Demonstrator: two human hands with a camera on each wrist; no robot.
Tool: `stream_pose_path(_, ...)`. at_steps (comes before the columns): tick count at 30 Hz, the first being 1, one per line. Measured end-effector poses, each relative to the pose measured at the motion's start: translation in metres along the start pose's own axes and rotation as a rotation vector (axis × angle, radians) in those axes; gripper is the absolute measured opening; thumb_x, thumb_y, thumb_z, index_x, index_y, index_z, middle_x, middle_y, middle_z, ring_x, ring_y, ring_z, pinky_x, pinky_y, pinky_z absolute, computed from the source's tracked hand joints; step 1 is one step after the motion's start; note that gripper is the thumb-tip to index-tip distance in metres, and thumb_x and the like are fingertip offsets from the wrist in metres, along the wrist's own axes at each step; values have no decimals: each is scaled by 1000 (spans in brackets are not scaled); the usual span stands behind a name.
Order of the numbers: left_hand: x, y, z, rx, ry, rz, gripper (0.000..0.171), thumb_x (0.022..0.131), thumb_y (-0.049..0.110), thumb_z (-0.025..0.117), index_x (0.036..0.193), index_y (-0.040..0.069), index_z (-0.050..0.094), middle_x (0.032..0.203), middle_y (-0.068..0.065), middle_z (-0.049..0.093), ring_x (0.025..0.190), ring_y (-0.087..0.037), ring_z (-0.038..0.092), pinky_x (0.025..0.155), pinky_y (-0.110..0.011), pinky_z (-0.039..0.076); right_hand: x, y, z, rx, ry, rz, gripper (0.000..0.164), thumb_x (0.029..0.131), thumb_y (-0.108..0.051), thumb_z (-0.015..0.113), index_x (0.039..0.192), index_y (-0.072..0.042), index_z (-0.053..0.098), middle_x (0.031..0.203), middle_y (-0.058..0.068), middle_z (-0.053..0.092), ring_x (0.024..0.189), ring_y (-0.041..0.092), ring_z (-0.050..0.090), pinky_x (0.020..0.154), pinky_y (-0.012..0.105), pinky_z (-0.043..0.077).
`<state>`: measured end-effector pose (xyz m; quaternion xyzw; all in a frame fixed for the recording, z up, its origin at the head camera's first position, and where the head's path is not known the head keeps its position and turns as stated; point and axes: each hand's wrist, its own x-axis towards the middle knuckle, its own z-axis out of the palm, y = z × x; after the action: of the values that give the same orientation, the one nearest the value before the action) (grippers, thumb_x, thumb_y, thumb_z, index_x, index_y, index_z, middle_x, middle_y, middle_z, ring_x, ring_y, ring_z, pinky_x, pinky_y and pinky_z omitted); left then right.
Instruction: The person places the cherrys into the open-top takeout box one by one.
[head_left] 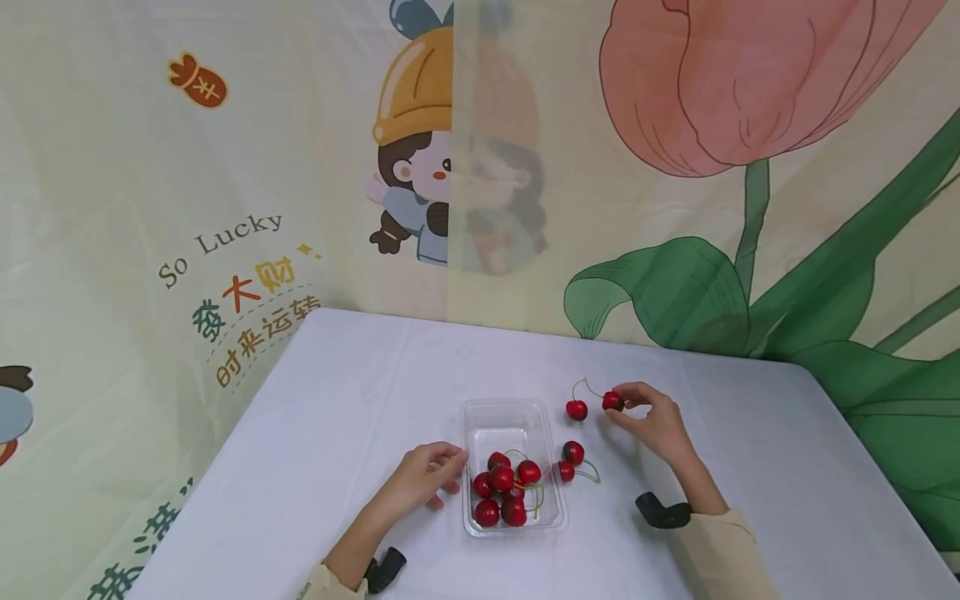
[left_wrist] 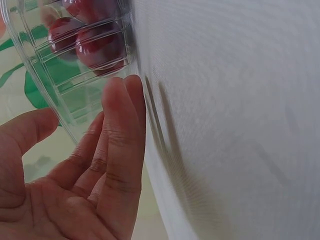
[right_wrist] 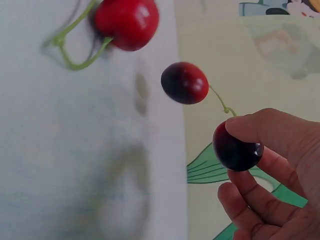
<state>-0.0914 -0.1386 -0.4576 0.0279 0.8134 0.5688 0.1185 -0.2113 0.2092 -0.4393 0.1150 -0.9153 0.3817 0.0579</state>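
My right hand pinches a dark red cherry between thumb and fingers. A green stem joins it to a second cherry, which hangs free to the left. At the clear plastic box, my left hand is by the left wall, fingers extended, fingertips at or very near its side. Several red cherries with green stems lie in the box's near half. Another stemmed pair of cherries rests on the table just right of the box.
A white cloth covers the table. Behind it hangs a printed curtain with a cartoon figure and a large tulip. Each wrist carries a black camera mount, such as the one on the right wrist.
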Motion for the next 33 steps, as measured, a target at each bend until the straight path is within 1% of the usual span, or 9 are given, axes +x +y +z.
stream_pose_path(2,0,-1,0,1,1,0,40,99,31,57,118,-4,61,93,-7,68,76,-19,68,55,-33,58,0,-5,-2,0,16,-33,36,84,-10,76,115,0,63,108,19,66,99,34,57,83,52,45)
stream_pose_path(3,0,-1,0,1,1,0,40,99,31,57,118,-4,61,93,-7,68,76,-19,68,55,-32,58,-1,-8,-2,0,24,-49,36,83,-9,77,115,0,63,107,18,66,99,33,57,83,52,44)
stream_pose_path(10,0,-3,-1,6,2,2,39,99,31,57,118,-4,61,93,-7,68,76,-19,68,55,-32,58,-5,-35,-5,-3,79,-170,36,79,-6,81,111,0,65,99,16,69,94,31,59,75,40,40)
stream_pose_path(15,-1,-2,-2,3,1,0,39,99,30,57,118,-4,61,92,-7,68,76,-20,68,55,-32,58,-12,-58,-4,3,76,-222,36,78,-6,81,111,-2,66,97,13,69,93,30,60,75,40,41)
stream_pose_path(20,-2,-2,-2,2,-2,0,39,99,30,57,117,-4,61,92,-7,68,76,-20,68,55,-33,58,-18,-76,7,26,38,-266,37,76,-5,82,109,-4,66,95,8,70,92,27,61,76,41,42)
stream_pose_path(27,0,-3,-2,3,2,0,40,99,31,57,118,-4,61,94,-7,68,76,-19,68,55,-33,58,-25,-92,33,47,-65,-303,37,76,-8,83,109,-9,67,96,1,69,91,24,62,79,41,45)
stream_pose_path(29,1,-3,-2,3,3,6,40,99,31,57,118,-4,61,94,-7,68,76,-19,68,55,-32,57,-26,-94,39,52,-92,-301,37,76,-8,83,109,-10,67,97,0,69,92,22,61,80,43,46)
stream_pose_path(33,3,-4,-1,8,0,17,39,99,31,57,118,-4,61,95,-8,68,76,-20,68,54,-32,57,-30,-95,49,80,-145,-279,37,77,-10,83,109,-11,67,97,-2,68,92,20,60,83,51,47)
